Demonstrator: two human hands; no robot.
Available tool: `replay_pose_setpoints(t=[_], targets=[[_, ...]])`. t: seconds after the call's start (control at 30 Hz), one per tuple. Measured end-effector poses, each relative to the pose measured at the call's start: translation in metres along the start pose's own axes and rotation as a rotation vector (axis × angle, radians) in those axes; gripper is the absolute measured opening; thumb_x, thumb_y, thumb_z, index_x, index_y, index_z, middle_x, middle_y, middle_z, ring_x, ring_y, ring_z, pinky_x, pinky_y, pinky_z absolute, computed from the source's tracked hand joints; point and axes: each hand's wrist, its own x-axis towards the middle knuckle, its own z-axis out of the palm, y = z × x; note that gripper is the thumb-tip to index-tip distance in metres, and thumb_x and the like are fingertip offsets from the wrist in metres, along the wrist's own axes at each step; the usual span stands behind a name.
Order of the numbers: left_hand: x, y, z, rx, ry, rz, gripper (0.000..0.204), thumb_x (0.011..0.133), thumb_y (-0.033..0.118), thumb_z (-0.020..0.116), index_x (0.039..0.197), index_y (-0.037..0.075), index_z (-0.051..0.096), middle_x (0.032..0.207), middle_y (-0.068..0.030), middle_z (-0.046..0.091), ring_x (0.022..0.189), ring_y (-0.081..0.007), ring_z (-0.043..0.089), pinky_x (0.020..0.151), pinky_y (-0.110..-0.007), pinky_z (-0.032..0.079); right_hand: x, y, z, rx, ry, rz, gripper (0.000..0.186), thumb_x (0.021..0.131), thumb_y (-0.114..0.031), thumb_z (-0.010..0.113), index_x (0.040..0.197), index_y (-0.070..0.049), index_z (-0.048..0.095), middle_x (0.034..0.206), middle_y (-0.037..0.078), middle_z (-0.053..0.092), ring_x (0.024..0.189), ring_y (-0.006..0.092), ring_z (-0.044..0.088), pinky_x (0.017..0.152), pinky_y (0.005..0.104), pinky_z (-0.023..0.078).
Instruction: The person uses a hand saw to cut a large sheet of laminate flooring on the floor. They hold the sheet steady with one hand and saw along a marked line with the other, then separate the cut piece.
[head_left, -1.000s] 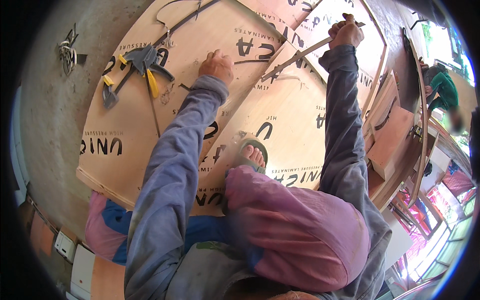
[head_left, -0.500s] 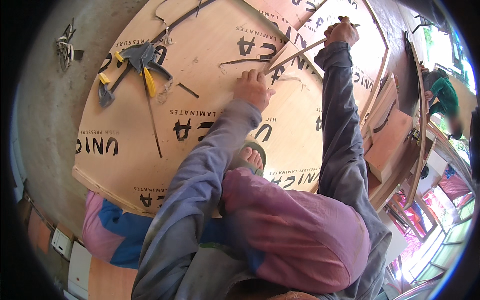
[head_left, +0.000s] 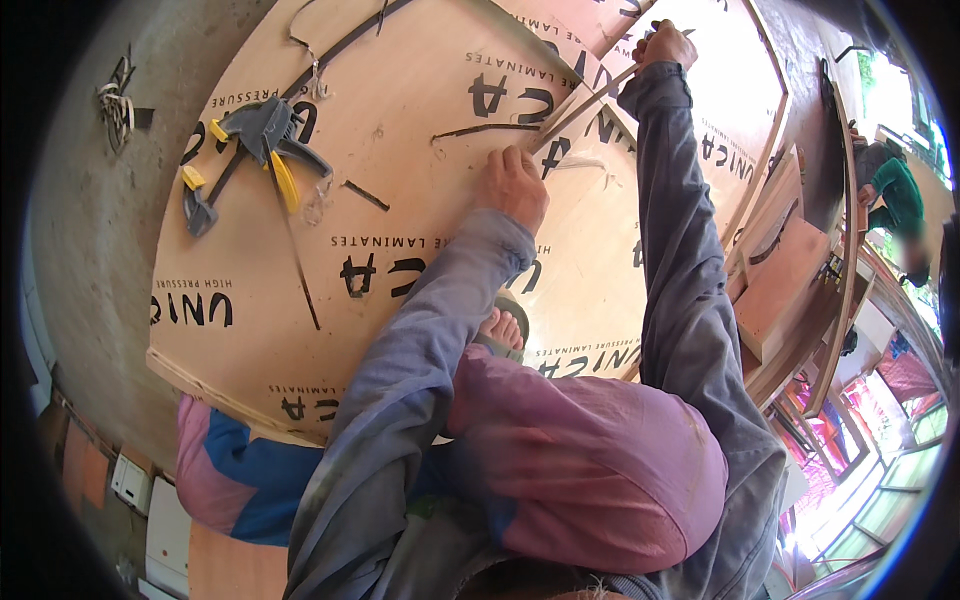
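Observation:
A large panel of pale printed sheet (head_left: 290, 250) lies beneath both hands, with my sandalled foot on it. A thin, light strip (head_left: 590, 103) runs at a slant across it from one hand to the other. My left hand (head_left: 513, 188), fingers bent and pressed together, grips the strip's near end against the panel. My right hand (head_left: 664, 48), reaching farther out, is closed around the far end. Something small and dark juts from that fist; its kind is hidden. Left of my left hand lies a grey and yellow bar clamp (head_left: 268, 132).
Dark slivers (head_left: 366, 195) lie on the panel. Wooden box pieces (head_left: 785, 280) stand at the right, beyond the panel's raised edge. A person in green (head_left: 895, 195) is at the far right. A bundle of straps (head_left: 118, 105) lies on the floor at left.
My right hand has moved slightly left and away from me. The fingers of my left hand, spread wider before, have drawn together on the strip. The view has shifted a little.

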Motion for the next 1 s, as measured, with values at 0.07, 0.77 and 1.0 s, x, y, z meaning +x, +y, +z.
replay_pose_setpoints(t=[0.07,0.77,1.0], targets=[[0.001,0.000,-0.001,0.001,-0.013,0.013,0.037,0.075,0.019,0.067,0.104,-0.003,0.058,0.103,-0.0142,0.054,0.100,-0.0302,0.051,0.087,-0.039,0.048,0.000,-0.005,-0.002,0.244,-0.005,0.249,0.019,0.092,-0.014,0.061,0.105,-0.005,0.070,0.086,0.009,0.073,0.063,0.0200,0.070,0.061,0.0291,0.060],[0.008,-0.001,-0.001,0.039,-0.079,0.068,0.039,0.075,0.018,0.066,0.104,-0.006,0.057,0.106,-0.0173,0.054,0.104,-0.0323,0.051,0.089,-0.040,0.048,0.019,0.036,0.069,-0.055,-0.253,0.185,0.034,0.071,-0.031,0.079,0.102,-0.017,0.075,0.092,0.005,0.074,0.092,0.0217,0.072,0.082,0.0316,0.054],[0.004,-0.032,-0.014,-0.238,-0.154,0.073,0.034,0.080,0.024,0.068,0.101,-0.001,0.063,0.101,-0.0177,0.059,0.102,-0.0337,0.055,0.090,-0.040,0.048,0.026,-0.013,-0.013,-0.579,-0.145,-0.317,0.030,0.077,-0.030,0.068,0.105,-0.019,0.072,0.092,0.004,0.073,0.090,0.0252,0.070,0.076,0.0390,0.055]])
